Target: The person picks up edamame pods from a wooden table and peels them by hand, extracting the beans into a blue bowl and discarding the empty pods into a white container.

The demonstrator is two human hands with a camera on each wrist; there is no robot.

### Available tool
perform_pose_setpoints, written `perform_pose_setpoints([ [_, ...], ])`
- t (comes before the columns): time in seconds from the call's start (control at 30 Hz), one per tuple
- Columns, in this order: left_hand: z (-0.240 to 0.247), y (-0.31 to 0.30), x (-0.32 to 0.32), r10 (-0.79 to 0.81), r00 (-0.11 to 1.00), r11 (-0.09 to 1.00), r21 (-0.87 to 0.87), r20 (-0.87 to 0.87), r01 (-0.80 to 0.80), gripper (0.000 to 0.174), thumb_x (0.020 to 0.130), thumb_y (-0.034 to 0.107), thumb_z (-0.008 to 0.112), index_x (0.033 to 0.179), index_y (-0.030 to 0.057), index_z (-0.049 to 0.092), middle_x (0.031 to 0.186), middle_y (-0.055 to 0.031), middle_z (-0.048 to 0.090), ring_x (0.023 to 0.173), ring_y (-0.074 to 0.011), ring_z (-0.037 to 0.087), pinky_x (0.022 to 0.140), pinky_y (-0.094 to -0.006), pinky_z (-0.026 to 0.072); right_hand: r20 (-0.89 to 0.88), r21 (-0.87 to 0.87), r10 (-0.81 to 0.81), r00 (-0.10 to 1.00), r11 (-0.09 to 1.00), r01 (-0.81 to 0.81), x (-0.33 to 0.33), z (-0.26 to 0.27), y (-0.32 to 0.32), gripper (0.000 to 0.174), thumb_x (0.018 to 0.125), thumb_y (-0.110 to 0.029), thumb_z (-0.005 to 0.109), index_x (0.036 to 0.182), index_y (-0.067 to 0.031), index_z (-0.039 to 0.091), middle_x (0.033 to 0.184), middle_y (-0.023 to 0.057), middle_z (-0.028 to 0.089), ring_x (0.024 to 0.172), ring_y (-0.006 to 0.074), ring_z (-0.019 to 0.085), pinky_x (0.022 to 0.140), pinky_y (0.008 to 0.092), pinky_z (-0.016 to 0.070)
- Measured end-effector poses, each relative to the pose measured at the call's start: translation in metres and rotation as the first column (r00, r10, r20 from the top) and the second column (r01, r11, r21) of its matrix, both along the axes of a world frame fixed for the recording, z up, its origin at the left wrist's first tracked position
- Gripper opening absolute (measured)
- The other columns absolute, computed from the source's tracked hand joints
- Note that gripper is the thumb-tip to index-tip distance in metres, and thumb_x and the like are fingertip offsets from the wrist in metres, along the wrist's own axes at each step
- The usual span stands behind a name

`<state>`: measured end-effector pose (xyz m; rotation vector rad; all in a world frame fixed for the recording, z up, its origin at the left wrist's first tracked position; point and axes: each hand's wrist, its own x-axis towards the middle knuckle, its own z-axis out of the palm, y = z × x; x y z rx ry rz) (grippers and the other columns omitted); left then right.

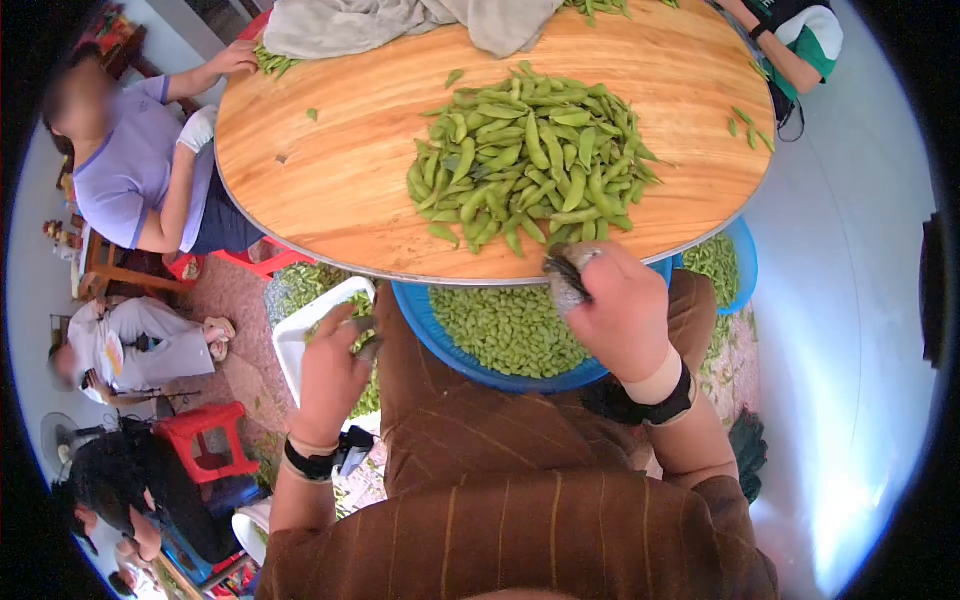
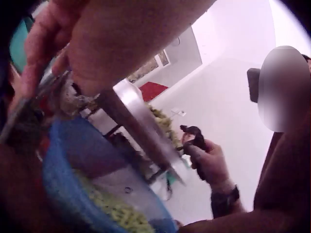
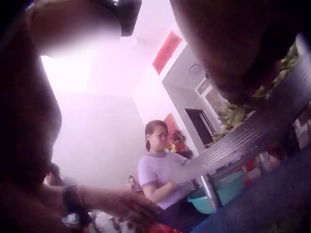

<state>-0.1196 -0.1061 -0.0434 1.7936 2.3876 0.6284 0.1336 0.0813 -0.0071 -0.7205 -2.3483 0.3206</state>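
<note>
My right hand (image 1: 622,312) is at the near edge of the wooden table (image 1: 340,180), its fingers curled beside a heap of green edamame pods (image 1: 530,150). Dark grey coverings wrap its fingertips; I cannot tell whether a pod is between them. Below the table edge a blue basin (image 1: 425,330) holds many shelled green beans (image 1: 510,335). To the left, my left hand (image 1: 335,370) hangs over a white container (image 1: 290,345) with green pods in it. Its fingers look loosely extended in the right wrist view, and dark coverings show on them too.
A grey cloth (image 1: 400,25) lies at the table's far side. Another blue tub (image 1: 745,265) with pods stands at the right. Seated at left is a person in a lilac shirt (image 1: 130,160); a red stool (image 1: 210,440) stands farther down. Pods litter the floor.
</note>
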Motion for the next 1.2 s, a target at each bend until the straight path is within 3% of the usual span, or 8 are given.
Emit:
perform_pose_setpoints([
  [0.1, 0.023, 0.034, 0.038, -0.158, 0.805, 0.966, -0.080, 0.572, 0.247, 0.017, 0.086, 0.012, 0.057, 0.099, 0.0024, 0.063, 0.090, -0.0141, 0.064, 0.075, -0.0262, 0.062, 0.063, -0.0325, 0.0487, -0.227, -0.079, 0.011, 0.974, 0.996, -0.030, -0.001, 0.001, -0.008, 0.022, 0.068, -0.009, 0.070, 0.089, -0.0049, 0.065, 0.088, 0.0118, 0.064, 0.074, 0.0285, 0.062, 0.060, 0.0336, 0.0508],
  [0.17, 0.043, 0.057, 0.066, 0.056, 0.297, 0.920, -0.165, 0.953, 0.355, 0.019, 0.093, 0.020, 0.051, 0.100, 0.0049, 0.061, 0.077, -0.0061, 0.058, 0.067, -0.0129, 0.056, 0.056, -0.0255, 0.0423, -0.218, -0.137, 0.031, 0.975, 0.989, -0.062, 0.004, 0.003, -0.020, 0.021, 0.069, -0.010, 0.071, 0.089, -0.0049, 0.066, 0.087, 0.0124, 0.064, 0.075, 0.0287, 0.063, 0.062, 0.0337, 0.0508],
  [0.2, 0.037, 0.065, 0.075, 0.052, 0.290, 0.922, -0.157, 0.956, 0.355, 0.019, 0.093, 0.020, 0.051, 0.100, 0.0049, 0.061, 0.077, -0.0061, 0.058, 0.067, -0.0129, 0.056, 0.056, -0.0255, 0.0423, -0.215, -0.201, 0.044, 0.976, 0.976, -0.088, 0.007, 0.004, -0.027, 0.020, 0.070, -0.011, 0.072, 0.088, -0.0049, 0.067, 0.086, 0.0130, 0.065, 0.075, 0.0289, 0.063, 0.063, 0.0338, 0.0508],
  [0.27, 0.019, 0.077, 0.089, 0.119, -0.448, 0.952, 0.027, 0.886, 0.305, 0.019, 0.094, 0.022, 0.051, 0.102, 0.0060, 0.058, 0.075, -0.0022, 0.057, 0.061, -0.0110, 0.053, 0.051, -0.0233, 0.0375, -0.219, -0.224, 0.041, 0.975, 0.970, -0.091, 0.012, -0.002, -0.039, 0.019, 0.071, -0.011, 0.072, 0.089, -0.0050, 0.067, 0.085, 0.0128, 0.064, 0.074, 0.0293, 0.063, 0.064, 0.0343, 0.0507],
  [0.37, 0.010, 0.084, 0.103, 0.008, -0.486, 0.967, 0.117, 0.874, 0.226, 0.020, 0.093, 0.021, 0.054, 0.105, 0.0056, 0.056, 0.073, -0.0006, 0.056, 0.055, -0.0095, 0.050, 0.048, -0.0210, 0.0344, -0.233, -0.383, -0.078, 0.969, 0.923, -0.018, 0.024, -0.014, -0.045, 0.016, 0.076, -0.009, 0.068, 0.090, -0.0032, 0.063, 0.078, 0.0115, 0.064, 0.068, 0.0248, 0.063, 0.061, 0.0316, 0.0501],
  [0.47, 0.015, 0.084, 0.105, -0.013, -0.140, 0.983, 0.039, 0.990, 0.181, 0.019, 0.092, 0.017, 0.055, 0.105, 0.0045, 0.055, 0.077, -0.0009, 0.058, 0.055, -0.0082, 0.052, 0.048, -0.0190, 0.0374, -0.293, -0.778, -0.207, 0.933, 0.619, -0.107, 0.027, -0.013, -0.051, 0.014, 0.081, -0.006, 0.062, 0.092, -0.0009, 0.055, 0.070, 0.0097, 0.062, 0.061, 0.0198, 0.062, 0.056, 0.0295, 0.0487],
  [0.57, 0.023, 0.081, 0.102, 0.025, 0.069, 0.990, -0.034, 0.997, 0.137, 0.017, 0.089, 0.012, 0.058, 0.104, 0.0033, 0.055, 0.080, -0.0014, 0.061, 0.061, -0.0061, 0.054, 0.051, -0.0183, 0.0418, -0.235, -0.765, -0.110, 0.966, 0.634, -0.114, 0.029, -0.008, -0.045, 0.012, 0.085, -0.003, 0.053, 0.095, 0.0001, 0.049, 0.067, 0.0078, 0.060, 0.056, 0.0163, 0.060, 0.052, 0.0275, 0.0469],
  [1.2, 0.006, 0.075, 0.095, -0.386, 0.694, 0.913, 0.141, 0.609, 0.384, 0.014, 0.085, 0.006, 0.062, 0.098, 0.0030, 0.060, 0.073, -0.0003, 0.060, 0.058, -0.0042, 0.050, 0.048, -0.0205, 0.0392, -0.269, -0.958, 0.041, 0.962, 0.088, -0.271, 0.036, -0.016, -0.034, 0.028, 0.094, -0.014, 0.044, 0.121, -0.0055, 0.046, 0.065, -0.0003, 0.051, 0.045, 0.0053, 0.044, 0.039, 0.0188, 0.0347],
])
